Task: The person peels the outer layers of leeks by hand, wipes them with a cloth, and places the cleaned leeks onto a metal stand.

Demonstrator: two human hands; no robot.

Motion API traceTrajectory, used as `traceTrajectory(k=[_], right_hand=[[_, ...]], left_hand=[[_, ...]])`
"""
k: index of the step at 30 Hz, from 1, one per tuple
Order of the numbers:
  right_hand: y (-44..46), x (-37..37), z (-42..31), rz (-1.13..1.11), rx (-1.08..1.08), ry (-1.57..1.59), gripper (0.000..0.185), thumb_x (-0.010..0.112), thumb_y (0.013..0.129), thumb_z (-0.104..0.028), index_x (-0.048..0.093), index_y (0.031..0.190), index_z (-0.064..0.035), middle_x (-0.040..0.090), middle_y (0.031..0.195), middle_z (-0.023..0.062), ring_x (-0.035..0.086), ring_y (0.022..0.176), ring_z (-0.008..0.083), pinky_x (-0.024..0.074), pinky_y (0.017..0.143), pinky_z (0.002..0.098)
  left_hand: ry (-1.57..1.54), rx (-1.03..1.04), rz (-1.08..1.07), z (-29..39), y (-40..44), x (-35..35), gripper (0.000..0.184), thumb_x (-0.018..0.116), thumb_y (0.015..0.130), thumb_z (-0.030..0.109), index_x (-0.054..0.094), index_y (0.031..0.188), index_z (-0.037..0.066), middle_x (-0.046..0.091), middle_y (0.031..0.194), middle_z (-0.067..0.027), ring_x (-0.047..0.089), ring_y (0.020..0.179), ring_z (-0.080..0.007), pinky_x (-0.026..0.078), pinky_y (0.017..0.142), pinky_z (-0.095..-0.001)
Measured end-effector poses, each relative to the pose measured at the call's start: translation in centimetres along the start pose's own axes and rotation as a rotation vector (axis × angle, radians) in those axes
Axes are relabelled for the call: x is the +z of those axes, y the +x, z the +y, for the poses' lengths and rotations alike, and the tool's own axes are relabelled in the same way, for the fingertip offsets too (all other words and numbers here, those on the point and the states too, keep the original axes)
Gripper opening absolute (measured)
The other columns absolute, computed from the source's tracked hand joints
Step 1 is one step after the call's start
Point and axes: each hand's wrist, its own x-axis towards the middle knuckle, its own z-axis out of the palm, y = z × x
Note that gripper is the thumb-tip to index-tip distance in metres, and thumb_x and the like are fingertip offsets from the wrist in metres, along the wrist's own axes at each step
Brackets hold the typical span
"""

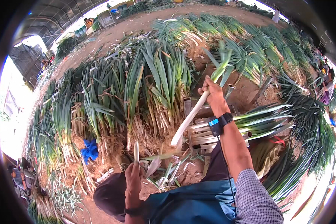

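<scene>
Consists, at the largest scale, of brown earth [145,23], matte and strewn with pale scraps. Bears dense rows of untrimmed leeks [160,71], with long, strap-shaped green leaves above and pale shanks ending in fibrous, soil-caked roots. Includes at right a broad green leaf mass [310,123], drooping in narrow strands.

Continues with a dark blue apron [183,199], smooth and creased, next to a checked woven sleeve [257,194]. Holds cleaned leeks [263,116], glossy white to green, laid side by side in a metal rack [187,102] of straight, squared bars.

Positions the held leek [192,115] ahead of the apron, in front of the rack's left side. Shows a smooth, cylindrical white shank and a split green top. Runs its long axis diagonally, white end down and left, leaves up and right.

Grips the held leek at the upper shank with the right hand [212,90], fingers closed around it. Has a black wrist device [220,123] with a blue face strapped below.

Closes the left hand [133,177] on a narrow pale strip [136,153], upright and straight; cannot be identified as blade or stalk. Ends with a crumpled blue cloth [89,150] among the roots.
</scene>
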Motion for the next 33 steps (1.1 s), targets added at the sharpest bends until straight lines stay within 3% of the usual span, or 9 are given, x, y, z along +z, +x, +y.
traceTrajectory(k=[1,3,7,9,10,15,18,31,33], right_hand=[[0.8,-0.8,-0.2,-0.021,-0.016,-0.027,0.024,0.065,0.097,-0.027,0.055,0.083,-0.0111,0.05,0.067,-0.0009,0.048,0.054,0.0123,0.0538,0.062,0.0389],[0.3,-0.4,-0.3,0.046,-0.007,-0.017,0.021,0.063,0.097,-0.024,0.055,0.083,-0.0093,0.052,0.07,0.0026,0.052,0.057,0.0166,0.0544,0.067,0.0424],[-1.5,1.9,0.4,-0.039,0.022,0.075,0.015,0.055,0.093,-0.012,0.057,0.08,-0.0047,0.056,0.077,0.0117,0.057,0.068,0.0255,0.053,0.08,0.0466],[-3.4,0.8,0.9,-0.184,-0.748,-1.269,0.016,0.058,0.093,-0.014,0.07,0.096,-0.003,0.068,0.078,0.0094,0.068,0.072,0.021,0.0567,0.066,0.0345],[-4.0,0.7,0.2,-0.164,-0.905,-1.273,0.017,0.058,0.093,-0.014,0.068,0.097,-0.0007,0.068,0.08,0.011,0.069,0.074,0.0228,0.0572,0.067,0.036],[-5.5,3.0,2.3,-0.243,-0.059,0.178,0.024,0.06,0.091,-0.006,0.053,0.108,0.0096,0.065,0.097,0.0195,0.069,0.084,0.031,0.0607,0.074,0.0434],[-5.5,2.4,2.8,-0.295,-0.065,0.157,0.032,0.066,0.09,-0.008,0.053,0.112,0.012,0.065,0.1,0.0198,0.07,0.088,0.0308,0.06,0.084,0.0464],[-6.0,3.5,3.2,-0.14,-0.047,-0.031,0.034,0.07,0.09,-0.007,0.047,0.111,0.0056,0.063,0.093,0.015,0.067,0.076,0.024,0.0571,0.065,0.0359],[-7.2,1.9,2.9,-0.201,-0.196,-0.273,0.022,0.056,0.099,-0.015,0.053,0.111,0.0029,0.066,0.1,0.0122,0.065,0.086,0.0197,0.0511,0.081,0.0349]], left_hand=[[0.189,-0.021,0.054,-1.0,0.1,-1.5,0.029,0.061,0.099,0.026,0.062,0.102,-0.002,0.061,0.081,-0.0065,0.057,0.066,-0.0151,0.048,0.066,-0.0304],[0.895,0.505,0.267,-0.6,0.3,-0.2,0.031,0.066,0.094,0.023,0.061,0.108,-0.003,0.062,0.099,-0.0148,0.059,0.086,-0.0245,0.048,0.078,-0.0374],[1.015,0.584,0.173,4.7,1.1,5.5,0.047,0.073,0.084,0.018,0.057,0.121,-0.004,0.055,0.124,-0.0239,0.051,0.114,-0.0403,0.041,0.098,-0.0477],[1.144,0.748,0.15,5.5,3.6,8.5,0.054,0.077,0.079,0.011,0.054,0.126,-0.001,0.055,0.128,-0.0204,0.05,0.118,-0.0419,0.041,0.099,-0.0453],[1.17,0.828,0.129,6.8,4.1,10.4,0.056,0.077,0.078,0.011,0.054,0.127,0.0,0.054,0.128,-0.0203,0.049,0.119,-0.0418,0.039,0.1,-0.0464],[1.196,0.921,0.093,7.0,7.9,16.0,0.047,0.078,0.074,0.008,0.058,0.116,0.002,0.058,0.113,-0.0181,0.053,0.107,-0.039,0.041,0.091,-0.05],[1.182,0.908,0.062,6.4,8.8,16.4,0.028,0.074,0.078,0.01,0.062,0.104,0.005,0.06,0.1,-0.0161,0.056,0.095,-0.0376,0.043,0.083,-0.0501],[1.104,0.887,0.036,4.7,10.5,15.4,0.01,0.068,0.079,0.005,0.06,0.084,0.002,0.056,0.084,-0.0178,0.055,0.086,-0.0392,0.043,0.072,-0.0511],[1.121,0.872,0.034,5.5,9.5,15.6,0.01,0.069,0.078,0.006,0.063,0.085,0.001,0.06,0.093,-0.0208,0.056,0.092,-0.0408,0.046,0.078,-0.0507]])
